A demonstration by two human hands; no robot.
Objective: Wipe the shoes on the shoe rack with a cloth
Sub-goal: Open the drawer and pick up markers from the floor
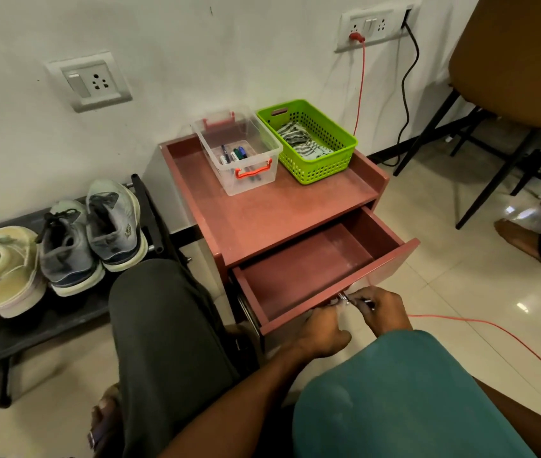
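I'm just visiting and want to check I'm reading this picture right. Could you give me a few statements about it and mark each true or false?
1. The drawer of the red cabinet is pulled open. True.
2. Both hands, left and right, are at the drawer's front edge. True.
3. A striped cloth lies inside the drawer. False: it lies in the green basket; the drawer looks empty.
4. The clear box holds shoes. False: it holds pens; the shoes sit on the black rack.

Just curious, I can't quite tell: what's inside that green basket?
A striped grey-and-white cloth lies crumpled in the green basket. Anything beneath the cloth is covered.
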